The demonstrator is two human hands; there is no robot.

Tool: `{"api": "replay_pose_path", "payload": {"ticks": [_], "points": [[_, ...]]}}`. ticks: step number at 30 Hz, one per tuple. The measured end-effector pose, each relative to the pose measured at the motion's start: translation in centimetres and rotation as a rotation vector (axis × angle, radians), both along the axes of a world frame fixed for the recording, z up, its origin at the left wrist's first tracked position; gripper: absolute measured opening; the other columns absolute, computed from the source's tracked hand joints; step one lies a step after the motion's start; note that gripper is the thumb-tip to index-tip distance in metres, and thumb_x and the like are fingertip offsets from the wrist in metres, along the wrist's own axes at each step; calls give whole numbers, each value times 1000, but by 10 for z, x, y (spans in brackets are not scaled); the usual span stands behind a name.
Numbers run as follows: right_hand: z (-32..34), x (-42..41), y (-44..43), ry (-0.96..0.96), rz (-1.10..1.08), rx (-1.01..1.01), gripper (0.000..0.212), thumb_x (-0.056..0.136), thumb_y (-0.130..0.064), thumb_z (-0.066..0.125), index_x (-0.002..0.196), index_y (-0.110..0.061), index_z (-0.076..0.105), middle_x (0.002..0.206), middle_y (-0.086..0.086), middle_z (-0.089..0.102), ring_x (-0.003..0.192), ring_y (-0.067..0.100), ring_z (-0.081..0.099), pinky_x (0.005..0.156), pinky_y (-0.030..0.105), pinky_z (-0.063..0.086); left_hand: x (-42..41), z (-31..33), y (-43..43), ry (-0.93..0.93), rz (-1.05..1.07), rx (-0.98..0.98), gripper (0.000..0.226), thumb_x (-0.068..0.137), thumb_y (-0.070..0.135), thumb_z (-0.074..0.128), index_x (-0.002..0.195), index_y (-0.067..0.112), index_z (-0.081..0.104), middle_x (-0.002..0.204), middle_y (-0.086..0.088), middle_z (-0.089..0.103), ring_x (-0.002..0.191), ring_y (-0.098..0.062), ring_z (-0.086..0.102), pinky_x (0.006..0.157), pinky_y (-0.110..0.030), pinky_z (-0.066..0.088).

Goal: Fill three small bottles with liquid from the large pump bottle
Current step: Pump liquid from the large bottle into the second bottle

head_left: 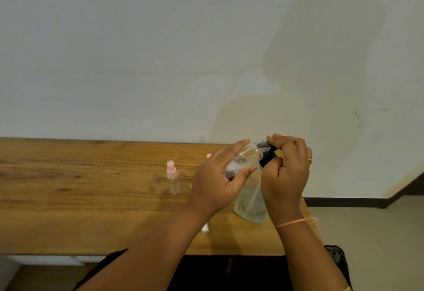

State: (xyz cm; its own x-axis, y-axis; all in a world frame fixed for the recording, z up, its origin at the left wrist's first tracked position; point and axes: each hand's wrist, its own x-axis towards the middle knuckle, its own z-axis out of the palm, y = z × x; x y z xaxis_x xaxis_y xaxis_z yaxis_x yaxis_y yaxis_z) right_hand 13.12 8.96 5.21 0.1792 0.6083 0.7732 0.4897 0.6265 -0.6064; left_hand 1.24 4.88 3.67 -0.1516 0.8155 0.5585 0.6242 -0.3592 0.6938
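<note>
The large pump bottle [250,201] stands on the table [68,199], clear and part full, so it is probably steady at the base though its walls look soft. The right hand [286,171] has its fingers clenched round the black pump head [267,153] on top, the sensible place to press. The left hand [220,183] grasps a small bottle [245,156], thumb under and fingers over, tilted with its mouth toward the pump head. It looks light, thin and slick, best held round its body. Left of the pump bottle, well apart, a pink-capped bottle [172,178] stands upright.
</note>
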Motion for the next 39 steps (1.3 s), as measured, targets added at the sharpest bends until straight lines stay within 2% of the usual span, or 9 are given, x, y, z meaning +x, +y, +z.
{"api": "replay_pose_path", "payload": {"ticks": [2, 6, 8, 13, 21, 24, 30, 35, 39], "points": [[-3, 0, 1, -1, 0, 1, 43, 68, -5, 30, 91, -5, 66, 96, -1, 56, 95, 11, 47, 81, 24, 38, 0, -1, 0, -12, -9, -8, 55, 81, 51, 58, 132, 42, 40, 111, 16, 60, 103, 1, 54, 80, -11, 47], [-9, 0, 5, -52, 8, 22, 42, 68, -2, 29, 89, -1, 65, 93, 2, 55, 96, 12, 49, 79, 40, 45, 2, -8, 2, -36, -5, -63, 55, 81, 52, 56, 132, 44, 39, 113, 14, 62, 103, -2, 57, 80, -26, 53], [-10, 0, 4, -50, 10, 34, 42, 68, -2, 30, 89, 0, 65, 92, 6, 57, 96, 13, 49, 79, 42, 46, 2, -8, 0, -42, -1, -74, 54, 81, 53, 56, 132, 44, 40, 113, 16, 62, 103, -3, 58, 79, -30, 54], [-9, -5, -4, 33, 48, 1, 45, 69, -3, 29, 95, -1, 65, 100, -2, 50, 103, 6, 47, 85, 42, 47, 4, -7, -2, -100, -30, -78, 53, 81, 52, 58, 131, 42, 44, 119, 15, 61, 111, -3, 56, 88, -33, 52], [-3, 0, -2, 73, 131, 0, 41, 72, -7, 31, 96, -5, 65, 102, -4, 52, 100, 23, 57, 79, 50, 52, 2, 5, -5, -115, -62, -87, 53, 78, 57, 57, 128, 46, 44, 123, 18, 60, 114, -1, 54, 91, -30, 51], [-1, 2, -1, 55, 117, 1, 43, 72, -7, 31, 97, -4, 65, 103, -3, 52, 99, 23, 57, 80, 47, 52, 1, 7, -5, -107, -60, -91, 50, 78, 56, 58, 125, 48, 46, 120, 22, 59, 113, 3, 54, 91, -26, 51], [0, 2, 0, 56, 124, -15, 42, 73, -8, 31, 98, -4, 65, 104, -2, 51, 101, 25, 57, 81, 47, 52, -1, 6, -2, -120, -72, -96, 53, 78, 50, 62, 128, 41, 47, 117, 19, 61, 109, -2, 57, 89, -34, 52], [0, 2, -1, 50, 119, -12, 41, 73, -7, 32, 98, -4, 65, 104, -2, 51, 102, 24, 56, 82, 45, 52, -1, 6, -2, -165, -88, -117, 44, 75, 50, 60, 116, 38, 48, 109, 15, 62, 94, -3, 62, 74, -30, 56], [1, 3, 0, 55, 117, -3, 40, 74, -7, 33, 96, -4, 65, 102, -2, 52, 100, 23, 57, 81, 42, 52, -1, 5, -3, -140, -88, -121, 44, 77, 52, 59, 117, 40, 46, 110, 17, 61, 97, 0, 60, 77, -24, 54]]}}
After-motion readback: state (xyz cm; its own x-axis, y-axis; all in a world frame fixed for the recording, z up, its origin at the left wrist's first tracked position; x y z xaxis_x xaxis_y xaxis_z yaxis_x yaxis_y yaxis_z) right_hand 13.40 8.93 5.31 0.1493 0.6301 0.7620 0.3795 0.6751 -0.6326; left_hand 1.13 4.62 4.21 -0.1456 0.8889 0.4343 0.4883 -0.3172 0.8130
